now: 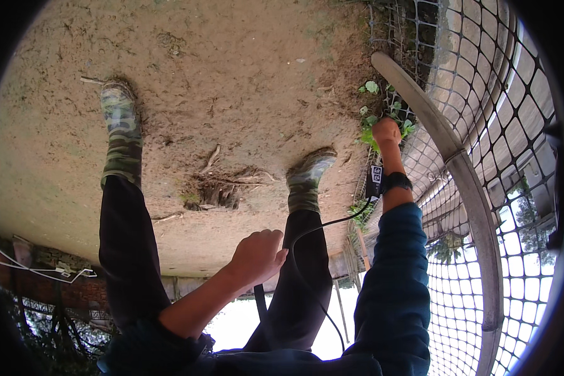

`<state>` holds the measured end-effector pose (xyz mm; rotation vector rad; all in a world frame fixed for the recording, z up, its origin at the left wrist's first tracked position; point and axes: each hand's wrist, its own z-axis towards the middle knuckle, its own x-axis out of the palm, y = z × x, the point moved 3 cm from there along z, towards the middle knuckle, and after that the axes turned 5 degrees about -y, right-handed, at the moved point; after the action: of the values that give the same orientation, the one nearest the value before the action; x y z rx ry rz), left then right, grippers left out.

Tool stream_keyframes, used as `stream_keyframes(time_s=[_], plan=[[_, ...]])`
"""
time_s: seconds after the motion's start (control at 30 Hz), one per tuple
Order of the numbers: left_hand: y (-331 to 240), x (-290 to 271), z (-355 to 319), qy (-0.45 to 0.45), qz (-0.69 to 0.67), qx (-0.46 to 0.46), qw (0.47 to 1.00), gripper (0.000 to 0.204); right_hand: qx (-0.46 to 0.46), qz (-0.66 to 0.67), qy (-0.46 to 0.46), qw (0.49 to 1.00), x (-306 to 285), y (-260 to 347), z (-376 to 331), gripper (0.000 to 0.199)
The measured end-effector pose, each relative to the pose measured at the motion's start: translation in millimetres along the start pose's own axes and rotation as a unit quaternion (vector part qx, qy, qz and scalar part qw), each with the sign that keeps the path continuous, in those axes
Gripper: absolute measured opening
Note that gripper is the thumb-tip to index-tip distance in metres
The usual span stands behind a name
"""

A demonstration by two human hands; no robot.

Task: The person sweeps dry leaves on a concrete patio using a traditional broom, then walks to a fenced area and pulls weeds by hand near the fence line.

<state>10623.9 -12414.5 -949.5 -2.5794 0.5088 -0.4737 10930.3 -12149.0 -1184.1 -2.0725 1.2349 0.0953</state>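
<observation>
At the foot of the fence, my right hand point(386, 131) is closed around a green leafy weed point(371, 139), its fingers partly hidden behind the fist. More leaves of the weed poke out on both sides of that hand, beside the netting. A black band with a small black box point(374, 182) sits on my right wrist, and a black cable runs from it toward my body. In front of my right leg, my left hand point(257, 255) hangs in a loose fist with the thumb along its side. Nothing shows sticking out of it.
Black mesh netting point(476, 119) rises along the right side, with a curved grey pole point(467, 178) across it. Bare brown soil point(232, 81) lies under my camouflage boots point(120, 119). Between them is a ragged stump or root clump point(222, 193). A brick wall point(50, 285) shows at the left.
</observation>
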Motion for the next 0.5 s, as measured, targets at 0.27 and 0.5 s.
stream_keyframes(time_s=[0.27, 0.5], plan=[[-1, 0, 3, -0.019, 0.006, 0.009, 1.000, 0.031, -0.174, -0.298, 0.055, 0.937, 28, 7, 14, 0.027], [0, 0, 4, -0.029, -0.010, 0.008, 0.999, 0.030, -0.039, 0.029, -0.077, 0.996, 16, -13, 9, 0.028]])
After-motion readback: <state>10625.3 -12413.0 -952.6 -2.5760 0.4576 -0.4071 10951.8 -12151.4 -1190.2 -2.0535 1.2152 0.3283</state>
